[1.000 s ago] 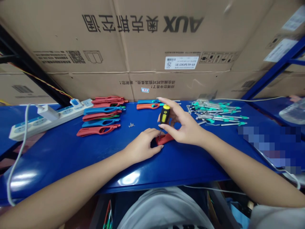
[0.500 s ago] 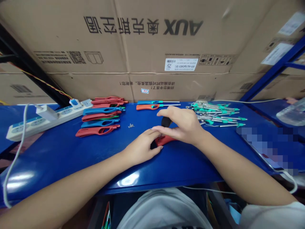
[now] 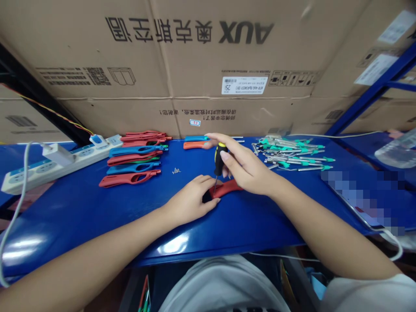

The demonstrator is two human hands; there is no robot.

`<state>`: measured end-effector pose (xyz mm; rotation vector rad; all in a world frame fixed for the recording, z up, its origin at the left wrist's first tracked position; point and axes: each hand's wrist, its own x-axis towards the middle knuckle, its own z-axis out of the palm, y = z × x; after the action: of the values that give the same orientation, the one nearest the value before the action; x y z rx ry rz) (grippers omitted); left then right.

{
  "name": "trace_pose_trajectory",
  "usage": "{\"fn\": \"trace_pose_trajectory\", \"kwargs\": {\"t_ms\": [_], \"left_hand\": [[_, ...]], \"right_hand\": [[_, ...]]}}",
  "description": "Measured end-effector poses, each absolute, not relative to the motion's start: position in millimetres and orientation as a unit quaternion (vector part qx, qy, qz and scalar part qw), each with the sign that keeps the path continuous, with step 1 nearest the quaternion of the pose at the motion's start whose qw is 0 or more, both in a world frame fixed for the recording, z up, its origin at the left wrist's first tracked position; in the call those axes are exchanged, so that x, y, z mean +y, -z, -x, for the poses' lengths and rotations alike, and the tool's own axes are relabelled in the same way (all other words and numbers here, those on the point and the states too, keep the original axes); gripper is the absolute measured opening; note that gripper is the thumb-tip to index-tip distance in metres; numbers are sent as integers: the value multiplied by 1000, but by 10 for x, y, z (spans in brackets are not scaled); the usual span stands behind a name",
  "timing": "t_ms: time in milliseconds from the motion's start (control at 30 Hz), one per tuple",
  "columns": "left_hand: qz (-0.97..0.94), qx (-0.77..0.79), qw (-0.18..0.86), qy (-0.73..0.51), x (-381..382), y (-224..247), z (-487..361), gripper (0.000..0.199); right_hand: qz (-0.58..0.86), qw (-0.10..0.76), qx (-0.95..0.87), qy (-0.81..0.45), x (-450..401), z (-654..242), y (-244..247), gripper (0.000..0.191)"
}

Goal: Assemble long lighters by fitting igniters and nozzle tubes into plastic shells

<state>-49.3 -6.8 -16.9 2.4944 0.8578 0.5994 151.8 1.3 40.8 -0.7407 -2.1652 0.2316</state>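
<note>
In my right hand (image 3: 248,167) is a black and yellow screwdriver (image 3: 219,160), held nearly upright with its tip down on a red lighter handle (image 3: 227,187). My left hand (image 3: 195,199) grips the left end of that red handle against the blue table, thumb on the near side and fingers on the far side. The right part of the handle lies under my right hand. A few small screws (image 3: 176,170) lie on the table to the left of the hands.
Red and blue lighter handles (image 3: 130,178) lie stacked at left, beside a white power strip (image 3: 65,164). Two lighters with metal rods (image 3: 194,145) lie behind my hands. Metal rods with green parts (image 3: 295,154) are piled at right. A cardboard sheet (image 3: 195,60) stands behind.
My right hand has shifted its fingers on the screwdriver, opening the index finger outward, so the yellow-topped handle shows more. My left hand stays on the red handle. The view has shifted slightly.
</note>
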Motion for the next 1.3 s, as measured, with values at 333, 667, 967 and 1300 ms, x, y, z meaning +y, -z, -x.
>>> {"fn": "trace_pose_trajectory", "kwargs": {"t_ms": [333,667,967,1300], "left_hand": [[-901,312,214,-211,-74,161,495,27],[-900,315,219,-206,-71,160,498,28],[-899,314,220,-212,-66,164,500,27],[-896,315,220,-221,-66,166,495,26]], "right_hand": [[295,411,-844,-176,32,-1532,-392,45],[317,402,-843,-165,79,-1595,-414,43],[304,389,-847,-197,75,-1567,-410,41],[321,381,-858,-122,87,-1548,-339,44]]}}
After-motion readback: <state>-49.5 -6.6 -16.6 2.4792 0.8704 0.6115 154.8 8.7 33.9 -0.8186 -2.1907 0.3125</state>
